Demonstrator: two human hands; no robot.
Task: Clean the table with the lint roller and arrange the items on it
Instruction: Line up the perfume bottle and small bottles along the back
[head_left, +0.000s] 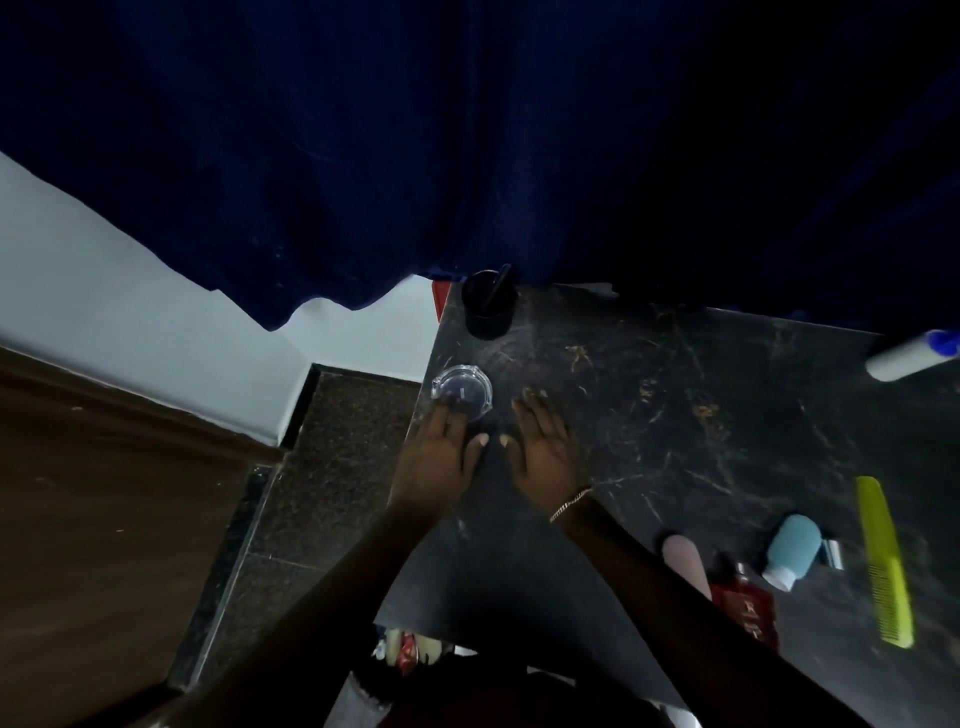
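A dark marbled table (675, 415) fills the right half of the head view. Near its left edge sits a small clear plastic container (461, 391). My left hand (441, 457) lies flat with its fingertips touching the container's near side, fingers spread. My right hand (540, 441) rests open on the table just to the right, palm down, holding nothing. A white roller-like object with a blue end (911, 356) lies at the far right edge. A yellow-green comb (885, 564), a teal bottle (792, 548), a pink bottle (685, 564) and a red bottle (745, 608) lie at the near right.
A black cup (488, 306) with a stick in it stands at the table's back left corner. A dark blue curtain (467, 156) hangs behind. Left of the table are a dark stone floor (322, 493), a white wall and a brown wooden surface (104, 519).
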